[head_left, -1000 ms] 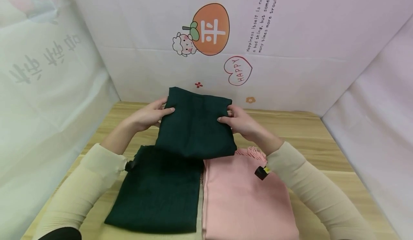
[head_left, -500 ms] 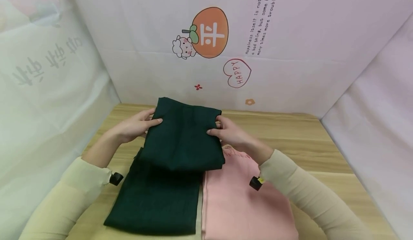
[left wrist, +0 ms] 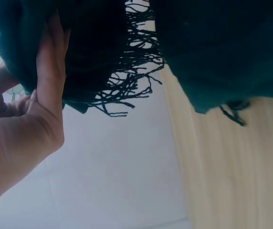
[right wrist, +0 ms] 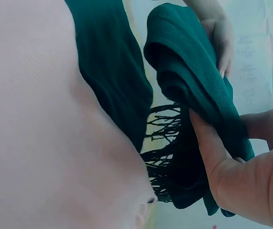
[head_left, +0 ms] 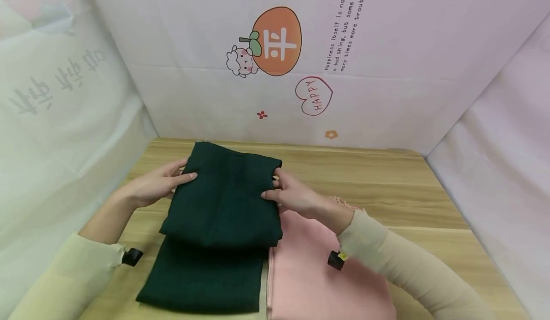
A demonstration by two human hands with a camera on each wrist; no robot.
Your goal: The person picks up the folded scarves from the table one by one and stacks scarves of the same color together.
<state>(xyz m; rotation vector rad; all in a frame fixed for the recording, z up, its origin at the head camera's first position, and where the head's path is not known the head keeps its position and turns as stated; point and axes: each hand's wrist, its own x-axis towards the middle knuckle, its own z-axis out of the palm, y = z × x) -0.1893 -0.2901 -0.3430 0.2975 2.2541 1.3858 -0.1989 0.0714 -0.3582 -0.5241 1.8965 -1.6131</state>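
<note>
Both hands hold a folded dark green scarf (head_left: 223, 196) in the air, one at each side edge. My left hand (head_left: 154, 184) pinches its left edge, thumb on top and fingers underneath. On the opposite edge, my right hand (head_left: 296, 193) grips it the same way. Dark fringe (left wrist: 136, 62) hangs below it in the left wrist view. Beneath, a second folded green scarf (head_left: 202, 286) lies on the table, its far part hidden by the held one. The layered folds of the raised scarf (right wrist: 189, 57) show in the right wrist view.
A folded pink scarf (head_left: 326, 277) with a fringed far end lies to the right of the lower green one, under the right forearm. The wooden table (head_left: 369, 172) meets a printed white backdrop (head_left: 193, 100) at the back, with white cloth walls on both sides.
Both hands have carried the held green scarf to the left and toward the body, from between the two lying scarves to over the green one. The lying scarves have stayed in place.
</note>
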